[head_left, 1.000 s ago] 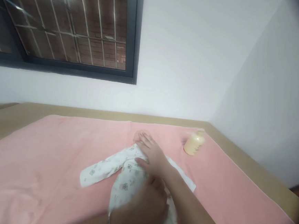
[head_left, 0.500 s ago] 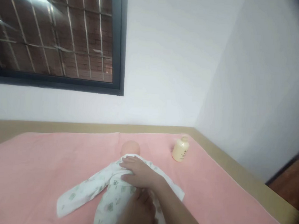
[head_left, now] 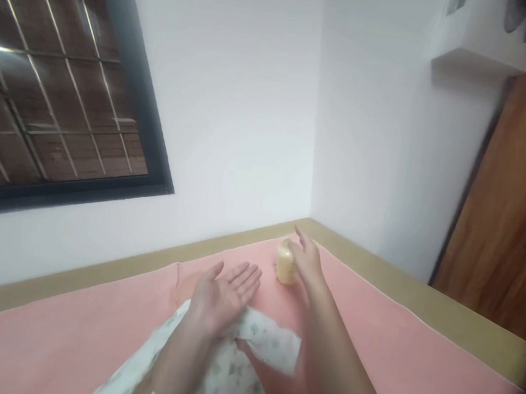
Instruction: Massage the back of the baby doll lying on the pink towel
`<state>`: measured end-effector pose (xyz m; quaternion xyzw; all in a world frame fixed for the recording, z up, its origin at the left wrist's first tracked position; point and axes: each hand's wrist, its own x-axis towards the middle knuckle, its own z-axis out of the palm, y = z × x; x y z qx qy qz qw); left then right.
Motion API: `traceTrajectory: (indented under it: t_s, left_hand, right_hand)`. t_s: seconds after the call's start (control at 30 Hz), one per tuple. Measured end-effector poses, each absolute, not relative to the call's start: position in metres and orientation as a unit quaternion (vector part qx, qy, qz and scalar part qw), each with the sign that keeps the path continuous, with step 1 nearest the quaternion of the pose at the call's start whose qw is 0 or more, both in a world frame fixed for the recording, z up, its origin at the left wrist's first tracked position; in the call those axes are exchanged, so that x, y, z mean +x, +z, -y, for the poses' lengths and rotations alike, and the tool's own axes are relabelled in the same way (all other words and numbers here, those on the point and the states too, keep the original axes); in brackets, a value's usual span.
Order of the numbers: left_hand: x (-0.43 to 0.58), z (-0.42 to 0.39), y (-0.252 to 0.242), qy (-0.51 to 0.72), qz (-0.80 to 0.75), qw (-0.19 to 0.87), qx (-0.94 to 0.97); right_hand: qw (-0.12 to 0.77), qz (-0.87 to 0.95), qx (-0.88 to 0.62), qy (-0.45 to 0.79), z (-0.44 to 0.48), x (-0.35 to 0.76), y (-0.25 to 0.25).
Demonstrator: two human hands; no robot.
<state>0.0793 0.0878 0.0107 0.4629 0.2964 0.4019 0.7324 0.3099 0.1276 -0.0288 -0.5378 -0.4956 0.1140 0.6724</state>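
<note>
My left hand [head_left: 224,295] is held palm up with its fingers stretched out, empty, above a doll dressed in a white printed baby suit [head_left: 231,370]. My right hand [head_left: 306,262] reaches to a small cream pump bottle [head_left: 285,267] standing near the far corner of the pink cloth [head_left: 391,359]. Its fingers are apart and touch or nearly touch the bottle's right side. The doll's head is hidden behind my left hand.
The pink cloth covers a tan table [head_left: 453,321] set into a corner of white walls. A dark-framed window [head_left: 60,114] is at the left. A wooden door [head_left: 513,198] stands at the right, with a white box [head_left: 480,32] high on the wall.
Both hands left the doll's chest. My right hand went out to the bottle, my left hand rose and turned palm up. The camera swung to the right.
</note>
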Motion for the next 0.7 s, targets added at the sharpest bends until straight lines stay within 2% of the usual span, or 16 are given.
traceTrajectory:
  t_s: [0.03, 0.1, 0.23, 0.4, 0.7]
  left_hand:
    - [0.092, -0.101, 0.019, 0.417, -0.276, 0.793, 0.348]
    - [0.118, -0.126, 0.028, 0.441, -0.257, 0.832, 0.217]
    - [0.163, -0.164, 0.022, 0.445, -0.274, 0.840, 0.142]
    - [0.192, -0.187, 0.010, 0.427, -0.277, 0.849, 0.140]
    - [0.201, -0.200, 0.008, 0.420, -0.279, 0.853, 0.135]
  right_hand:
    - [0.646, 0.517, -0.554, 0.093, -0.133, 0.311, -0.036]
    - [0.582, 0.566, -0.581, 0.049, -0.143, 0.310, -0.049]
    - [0.487, 0.603, -0.631, -0.023, -0.157, 0.304, -0.070]
    - [0.506, 0.589, -0.625, -0.082, -0.165, 0.296, -0.081]
    - [0.476, 0.576, -0.661, -0.071, -0.157, 0.295, -0.071]
